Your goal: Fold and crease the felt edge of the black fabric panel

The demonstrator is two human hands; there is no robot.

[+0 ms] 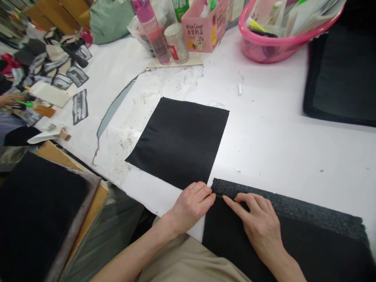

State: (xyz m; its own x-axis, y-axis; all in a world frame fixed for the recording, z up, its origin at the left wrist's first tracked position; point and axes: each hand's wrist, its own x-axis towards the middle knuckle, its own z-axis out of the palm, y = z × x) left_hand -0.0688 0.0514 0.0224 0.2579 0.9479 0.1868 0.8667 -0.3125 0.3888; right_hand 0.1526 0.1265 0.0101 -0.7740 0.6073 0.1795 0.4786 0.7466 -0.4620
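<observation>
A black fabric panel (317, 243) lies at the table's near edge, with a speckled dark grey strip (293, 201) along its upper edge. My left hand (192, 205) is closed, its thumb and fingers pinching the panel's upper left corner at the end of the strip. Just to the right, my right hand (261, 223) rests on the panel with thumb and fingers apart, its fingertips touching the strip's lower edge. Another black fabric piece (182, 139) lies flat beyond my left hand, its lower corner close to my knuckles.
At the back stand a pink basket (264, 49), a pink box (201, 33), a glass jar (177, 45) and a pink bottle (154, 37). Black sheets (346, 78) are stacked at right, others (38, 211) at lower left. Another person's hand (11, 100) holds a brush (42, 109) near glue-streaked pieces.
</observation>
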